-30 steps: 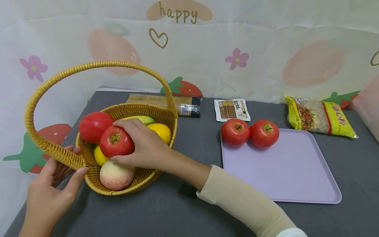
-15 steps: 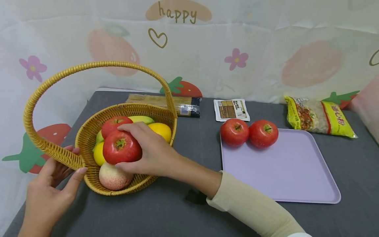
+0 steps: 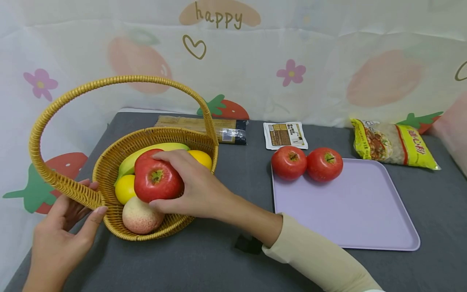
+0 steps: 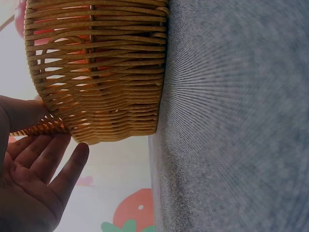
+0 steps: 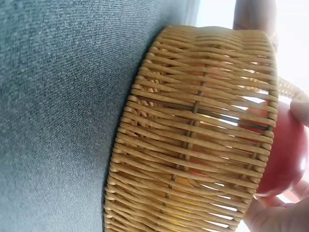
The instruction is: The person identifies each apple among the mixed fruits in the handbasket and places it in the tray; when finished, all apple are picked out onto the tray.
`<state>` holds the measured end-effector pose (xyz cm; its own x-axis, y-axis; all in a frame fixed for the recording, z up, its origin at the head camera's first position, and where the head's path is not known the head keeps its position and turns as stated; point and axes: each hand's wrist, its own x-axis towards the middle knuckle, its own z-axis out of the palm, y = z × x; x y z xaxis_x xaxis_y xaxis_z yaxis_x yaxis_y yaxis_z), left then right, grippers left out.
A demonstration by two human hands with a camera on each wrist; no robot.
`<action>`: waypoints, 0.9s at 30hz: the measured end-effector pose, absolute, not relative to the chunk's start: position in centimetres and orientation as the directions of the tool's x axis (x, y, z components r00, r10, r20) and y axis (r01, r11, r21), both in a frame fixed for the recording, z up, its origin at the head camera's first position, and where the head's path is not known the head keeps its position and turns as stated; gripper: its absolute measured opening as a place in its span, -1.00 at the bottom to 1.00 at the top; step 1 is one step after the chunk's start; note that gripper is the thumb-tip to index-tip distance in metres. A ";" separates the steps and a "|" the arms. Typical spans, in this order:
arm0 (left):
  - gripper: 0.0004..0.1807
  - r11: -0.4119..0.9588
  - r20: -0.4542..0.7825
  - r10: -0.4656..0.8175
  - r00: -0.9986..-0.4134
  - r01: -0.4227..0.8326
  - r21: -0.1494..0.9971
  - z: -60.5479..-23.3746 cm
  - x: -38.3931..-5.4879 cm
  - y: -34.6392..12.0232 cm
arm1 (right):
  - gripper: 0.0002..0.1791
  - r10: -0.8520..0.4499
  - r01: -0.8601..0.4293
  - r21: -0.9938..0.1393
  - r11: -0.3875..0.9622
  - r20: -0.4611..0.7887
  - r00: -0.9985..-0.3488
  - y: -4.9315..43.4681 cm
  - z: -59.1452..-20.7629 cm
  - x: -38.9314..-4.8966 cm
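Apple (image 3: 157, 180) in right-hand grip (image 3: 197, 184) over basket (image 3: 106, 162) — handle (image 3: 127, 79) in left-hand grip (image 3: 63, 233) — gap from rim (image 3: 168, 129) to tray (image 3: 350, 211) edge.

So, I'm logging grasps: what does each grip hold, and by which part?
Right grip: a red apple, by its sides. Left grip: the basket, by its handle's base.

Right hand (image 3: 198, 188): far fingers hidden past the gripped apple (image 3: 158, 182) in head view. Behind it another red fruit (image 3: 142, 158), mostly covered; whether also held, unclear. Banana (image 3: 128, 164) beyond and yellow fruit (image 3: 203, 158) by the knuckles part-masked. Long pack (image 3: 233, 132) farther off, part hidden by basket (image 3: 105, 168). Dark object (image 3: 248, 244) below wrist unidentifiable.
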<state>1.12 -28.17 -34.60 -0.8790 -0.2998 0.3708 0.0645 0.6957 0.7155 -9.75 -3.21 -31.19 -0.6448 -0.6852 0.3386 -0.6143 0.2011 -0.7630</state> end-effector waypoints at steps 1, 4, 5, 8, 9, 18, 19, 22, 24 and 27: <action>-0.29 0.696 0.371 -0.298 -0.880 0.065 0.715 -34.6 1.1 -28.1 | -0.18 -0.686 -0.617 -0.762 0.198 0.342 -0.643 -3.1 -31.2 -9.7; -0.29 0.697 0.368 -0.297 -0.881 0.064 0.715 -34.6 1.1 -28.1 | -0.19 -0.686 -0.616 -0.766 0.180 0.351 -0.637 -2.7 -31.1 -9.7; -0.29 0.696 0.369 -0.299 -0.880 0.063 0.715 -34.5 1.1 -28.1 | -0.18 -0.684 -0.615 -0.769 0.173 0.356 -0.637 -2.6 -31.0 -9.6; -0.30 0.697 0.367 -0.301 -0.880 0.060 0.715 -34.5 1.1 -28.0 | -0.19 -0.672 -0.611 -0.773 0.171 0.363 -0.646 -2.1 -30.9 -9.5; -0.30 0.698 0.366 -0.302 -0.880 0.058 0.714 -34.5 1.1 -28.0 | -0.19 -0.666 -0.610 -0.774 0.172 0.365 -0.650 -1.9 -30.9 -9.4; -0.29 0.709 0.364 -0.304 -0.880 0.046 0.704 -34.6 1.2 -28.1 | -0.18 -0.635 -0.623 -0.761 0.180 0.394 -0.664 -0.8 -30.8 -9.1; -0.29 0.708 0.365 -0.303 -0.880 0.048 0.704 -34.6 1.2 -28.1 | -0.18 -0.634 -0.623 -0.761 0.179 0.395 -0.665 -0.7 -30.8 -9.1; -0.29 0.707 0.370 -0.300 -0.880 0.056 0.706 -34.6 1.1 -28.1 | -0.18 -0.630 -0.624 -0.760 0.181 0.397 -0.667 -0.2 -30.7 -9.0; -0.29 0.704 0.368 -0.300 -0.880 0.057 0.708 -34.6 1.1 -28.1 | -0.18 -0.628 -0.623 -0.761 0.178 0.400 -0.667 0.1 -30.6 -9.0; -0.30 0.706 0.359 -0.307 -0.881 0.043 0.707 -34.5 1.1 -28.0 | -0.18 -0.623 -0.620 -0.767 0.168 0.404 -0.669 0.5 -30.5 -8.9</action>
<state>1.09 -27.99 -34.55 -0.8814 -0.3066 0.3593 0.0427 0.7058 0.7071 -8.90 0.51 -30.46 -0.6694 -0.6231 0.4045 -0.6198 0.1682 -0.7665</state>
